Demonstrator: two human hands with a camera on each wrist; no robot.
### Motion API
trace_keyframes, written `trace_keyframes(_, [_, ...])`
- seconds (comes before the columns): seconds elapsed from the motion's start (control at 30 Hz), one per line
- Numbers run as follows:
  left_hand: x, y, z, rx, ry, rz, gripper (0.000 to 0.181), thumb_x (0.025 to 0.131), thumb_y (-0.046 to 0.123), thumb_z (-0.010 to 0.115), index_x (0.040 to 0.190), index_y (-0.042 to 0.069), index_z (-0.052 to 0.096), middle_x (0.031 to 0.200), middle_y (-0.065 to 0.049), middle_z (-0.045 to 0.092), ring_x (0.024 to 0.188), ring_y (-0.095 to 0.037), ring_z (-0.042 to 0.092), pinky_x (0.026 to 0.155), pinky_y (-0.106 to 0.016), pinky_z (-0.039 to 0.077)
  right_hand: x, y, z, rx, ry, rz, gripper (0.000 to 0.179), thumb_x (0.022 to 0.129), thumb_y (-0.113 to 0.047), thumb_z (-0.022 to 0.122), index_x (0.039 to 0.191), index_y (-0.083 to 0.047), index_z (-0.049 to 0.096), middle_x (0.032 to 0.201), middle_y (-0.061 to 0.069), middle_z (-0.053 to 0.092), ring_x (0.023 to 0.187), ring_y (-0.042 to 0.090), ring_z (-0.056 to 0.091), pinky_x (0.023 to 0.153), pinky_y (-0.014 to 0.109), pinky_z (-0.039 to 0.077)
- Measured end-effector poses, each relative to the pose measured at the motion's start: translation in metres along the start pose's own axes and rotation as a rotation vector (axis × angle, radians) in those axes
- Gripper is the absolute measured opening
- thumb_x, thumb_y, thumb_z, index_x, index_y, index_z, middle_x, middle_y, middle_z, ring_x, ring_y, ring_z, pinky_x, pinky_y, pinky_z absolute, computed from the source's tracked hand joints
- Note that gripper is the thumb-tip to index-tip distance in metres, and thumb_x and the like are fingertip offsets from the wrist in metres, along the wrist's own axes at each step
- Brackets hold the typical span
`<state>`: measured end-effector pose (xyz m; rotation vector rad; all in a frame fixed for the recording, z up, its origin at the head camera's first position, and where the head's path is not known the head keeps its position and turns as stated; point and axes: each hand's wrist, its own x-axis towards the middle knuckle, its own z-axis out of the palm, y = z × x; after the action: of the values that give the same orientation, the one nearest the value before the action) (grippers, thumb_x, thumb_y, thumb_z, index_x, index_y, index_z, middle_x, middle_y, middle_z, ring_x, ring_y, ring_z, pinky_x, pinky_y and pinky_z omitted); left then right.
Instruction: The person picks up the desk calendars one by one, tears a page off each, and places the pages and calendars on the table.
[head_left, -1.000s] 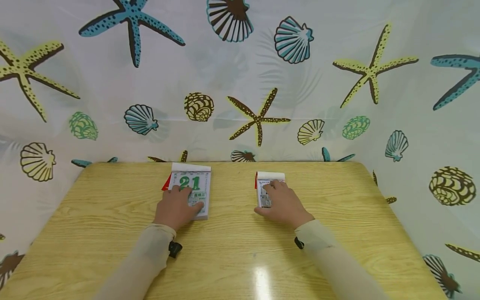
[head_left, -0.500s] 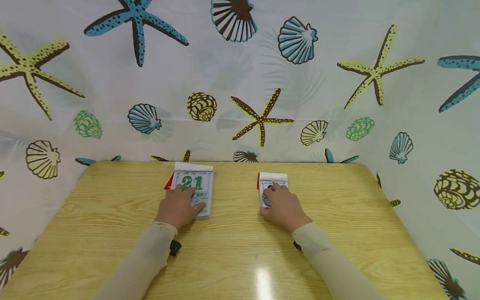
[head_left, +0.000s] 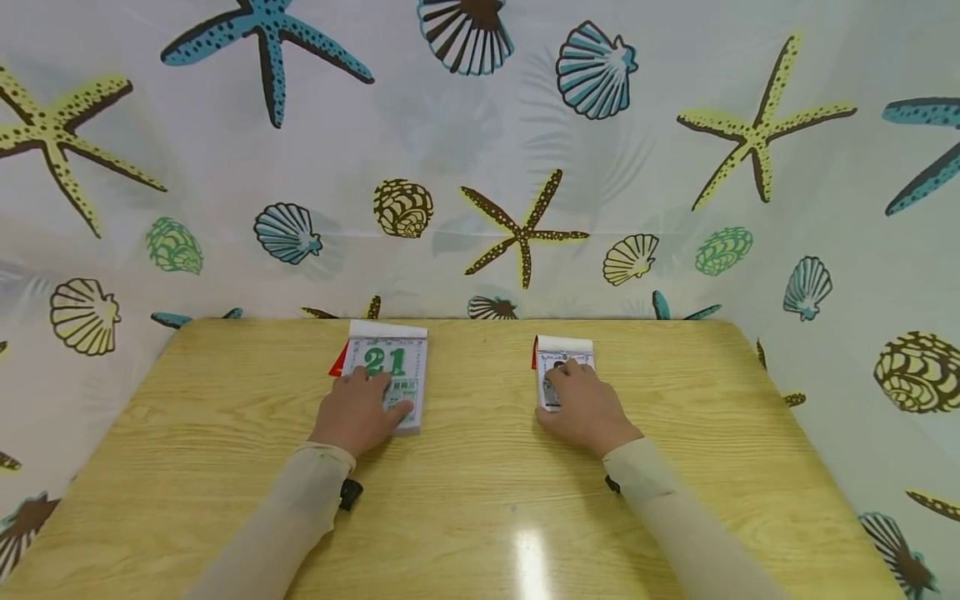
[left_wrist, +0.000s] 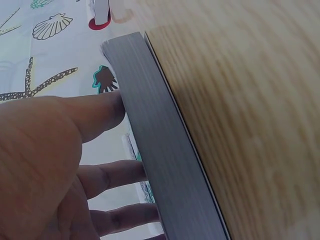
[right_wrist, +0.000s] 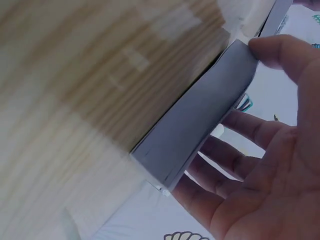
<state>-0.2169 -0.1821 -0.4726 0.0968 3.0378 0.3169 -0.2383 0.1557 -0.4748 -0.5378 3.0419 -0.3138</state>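
In the head view, a large tear-off calendar (head_left: 405,342) with a green 21 on its page lies left of the table's middle. My left hand (head_left: 360,408) rests on its lower left part, fingers extended over the page; the left wrist view shows its thick page edge (left_wrist: 145,110) under the thumb and fingertips. To the right lies a smaller tear-off calendar (head_left: 551,387). My right hand (head_left: 588,408) holds it, the thumb against the lower left corner and the fingers over the page. Its near edge (right_wrist: 200,110) shows in the right wrist view. The right hand hides much of its page.
Both calendars lie near the far edge of a wood-grain table (head_left: 465,467), with bare table between them. Behind and beside it hangs a white cloth (head_left: 450,133) printed with starfish and shells. Red tabs stick out at both calendars' upper left corners.
The right thumb has tucked in against the small calendar's corner. That calendar has slid to the right together with the right hand. My left hand and the large calendar have stayed in place.
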Motion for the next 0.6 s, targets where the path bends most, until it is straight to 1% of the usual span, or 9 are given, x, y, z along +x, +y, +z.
trace_keyframes(0.13, [0.000,0.001,-0.003,-0.006,0.000,0.000,0.070,0.098,0.050,0.067,0.143,-0.002,0.056,0.141,-0.034,0.051,0.126,-0.054,0.051,0.099,-0.067,0.048,-0.001,0.013,-0.002,0.002,-0.010,0.012,0.058,0.094,-0.040,0.067,0.141,-0.007,0.059,0.129,0.015,0.057,0.117,0.034,0.057,0.083,0.050,0.055])
trace_keyframes(0.3, [-0.001,0.003,-0.006,-0.005,0.003,0.000,0.070,0.097,0.049,0.067,0.143,-0.002,0.057,0.141,-0.034,0.050,0.127,-0.054,0.051,0.101,-0.067,0.047,-0.003,0.029,-0.007,-0.001,-0.024,0.027,0.061,0.093,-0.039,0.068,0.143,-0.006,0.057,0.133,0.017,0.056,0.119,0.035,0.056,0.087,0.052,0.055])
trace_keyframes(0.43, [-0.001,0.003,-0.006,-0.002,-0.002,0.000,0.069,0.098,0.049,0.067,0.143,-0.002,0.057,0.142,-0.034,0.050,0.128,-0.054,0.051,0.101,-0.067,0.047,-0.006,0.044,-0.010,0.010,-0.032,0.049,0.063,0.093,-0.040,0.069,0.143,-0.005,0.056,0.137,0.019,0.055,0.120,0.035,0.056,0.091,0.054,0.054])
trace_keyframes(0.6, [-0.003,0.003,-0.004,-0.004,-0.001,0.001,0.069,0.098,0.049,0.067,0.143,-0.002,0.057,0.142,-0.035,0.050,0.128,-0.054,0.051,0.100,-0.067,0.047,-0.012,0.065,-0.012,0.026,-0.044,0.095,0.065,0.092,-0.039,0.069,0.144,-0.003,0.055,0.135,0.020,0.055,0.118,0.036,0.055,0.093,0.057,0.052])
